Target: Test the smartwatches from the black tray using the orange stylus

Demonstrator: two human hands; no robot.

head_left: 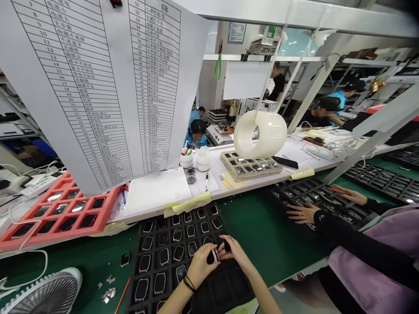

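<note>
My left hand, a dark band on its wrist, is closed around a small smartwatch body with a dark face and a purplish edge. Right beside it, my right hand has its fingers bent around a dark, watch-sized piece; its kind is partly hidden. The fingertips of both hands meet near the purple edge. Below them lies a black foam tray with rows of pockets. Square smartwatch bodies fill the pockets on the left and at the back, while those at front right hold none.
A loose watch, silvery scraps, an orange stick and a fan lie left. A printed sheet hangs close in front. A raised shelf runs behind. At right, a co-worker's hands rest over another tray.
</note>
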